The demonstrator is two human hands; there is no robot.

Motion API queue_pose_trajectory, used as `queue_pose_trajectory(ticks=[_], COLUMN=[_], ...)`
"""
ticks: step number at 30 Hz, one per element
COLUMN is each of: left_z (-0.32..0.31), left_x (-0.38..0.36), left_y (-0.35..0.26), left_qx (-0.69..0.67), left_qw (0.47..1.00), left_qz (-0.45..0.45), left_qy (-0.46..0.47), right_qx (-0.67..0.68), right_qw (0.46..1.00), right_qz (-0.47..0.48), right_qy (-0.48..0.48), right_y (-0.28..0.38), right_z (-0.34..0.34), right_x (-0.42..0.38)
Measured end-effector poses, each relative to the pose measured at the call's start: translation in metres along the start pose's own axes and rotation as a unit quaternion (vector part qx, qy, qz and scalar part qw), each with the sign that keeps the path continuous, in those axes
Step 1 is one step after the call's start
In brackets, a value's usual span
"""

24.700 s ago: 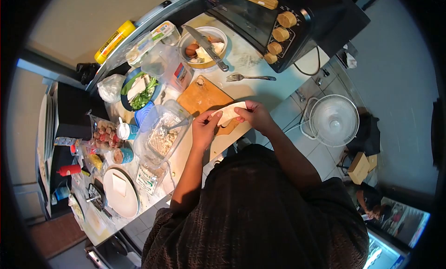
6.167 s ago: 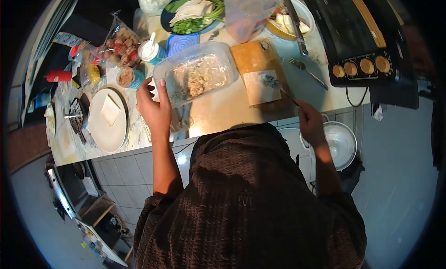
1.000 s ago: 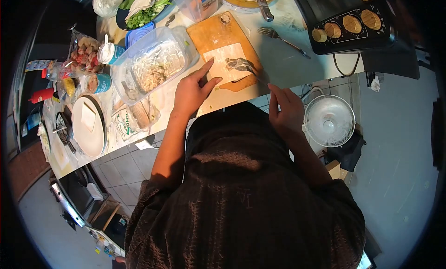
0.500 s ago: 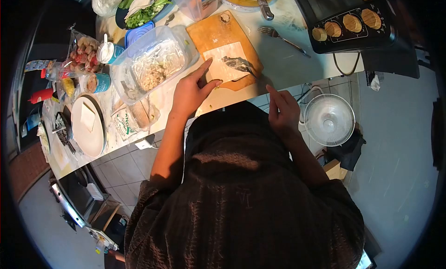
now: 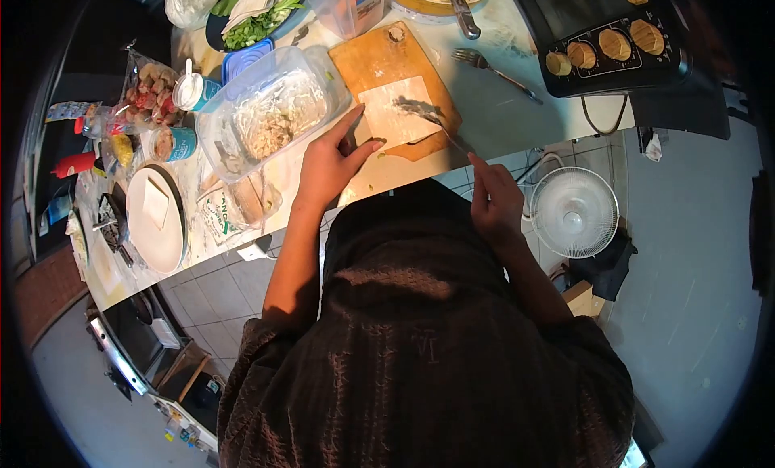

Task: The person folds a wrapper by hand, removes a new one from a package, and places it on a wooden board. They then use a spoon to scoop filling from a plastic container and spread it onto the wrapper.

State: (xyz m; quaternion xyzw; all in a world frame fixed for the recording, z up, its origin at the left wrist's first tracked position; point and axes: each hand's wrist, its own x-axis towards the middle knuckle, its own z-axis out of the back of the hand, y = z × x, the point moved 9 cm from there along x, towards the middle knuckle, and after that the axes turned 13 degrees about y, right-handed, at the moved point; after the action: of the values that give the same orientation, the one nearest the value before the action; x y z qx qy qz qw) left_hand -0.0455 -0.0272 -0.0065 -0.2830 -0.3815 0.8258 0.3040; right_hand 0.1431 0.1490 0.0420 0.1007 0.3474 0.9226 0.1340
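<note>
Pinning a pale square wrapper (image 5: 393,113) flat on the wooden cutting board (image 5: 379,60), the person's left hand (image 5: 329,163) lies w/ fingers spread, index tip and thumb touching the wrapper's near-left edge. Right hand (image 5: 494,200) has its grip pinched round the handle end of a spoon (image 5: 428,119), whose bowl rests on the wrapper's right part w/ a dark smear of filling under it. Board sits on the white worktop (image 5: 484,104), near its front edge. Just left of the board: clear plastic container (image 5: 270,113) of shredded filling, nearly touching it. Beyond the board: a fork (image 5: 492,64), the toaster oven (image 5: 613,40) w/ round knobs. Far left: white plate (image 5: 157,222) carrying another square wrapper. Fan (image 5: 575,211) stands on the floor below the worktop edge.
</note>
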Motion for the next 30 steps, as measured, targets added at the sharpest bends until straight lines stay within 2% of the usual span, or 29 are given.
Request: queue_pose_trajectory(ticks=[7,19,24,28,30], left_z=[0.002,-0.004,-0.011,-0.010,-0.010], left_x=[0.000,0.004,0.008,0.008,0.008], left_y=[0.003,-0.003,-0.009,-0.009,-0.010], left_qx=[-0.009,-0.004,0.085,0.086,0.085], left_qw=[1.000,1.000,0.996,0.996,0.996], left_qz=[0.001,0.016,0.003,0.001,0.004], left_qy=[0.005,0.012,0.012,0.012,0.017], right_qx=[0.008,0.018,-0.078,-0.085,-0.122], right_qw=[1.000,1.000,0.997,0.996,0.992], right_qz=[0.020,-0.002,0.004,-0.014,0.007], right_qy=[0.005,0.023,0.007,0.034,0.026], right_y=[-0.004,-0.008,0.006,0.010,0.017], right_z=[-0.002,-0.013,-0.005,0.000,0.002], right_x=[0.003,0.005,0.005,0.003,0.003])
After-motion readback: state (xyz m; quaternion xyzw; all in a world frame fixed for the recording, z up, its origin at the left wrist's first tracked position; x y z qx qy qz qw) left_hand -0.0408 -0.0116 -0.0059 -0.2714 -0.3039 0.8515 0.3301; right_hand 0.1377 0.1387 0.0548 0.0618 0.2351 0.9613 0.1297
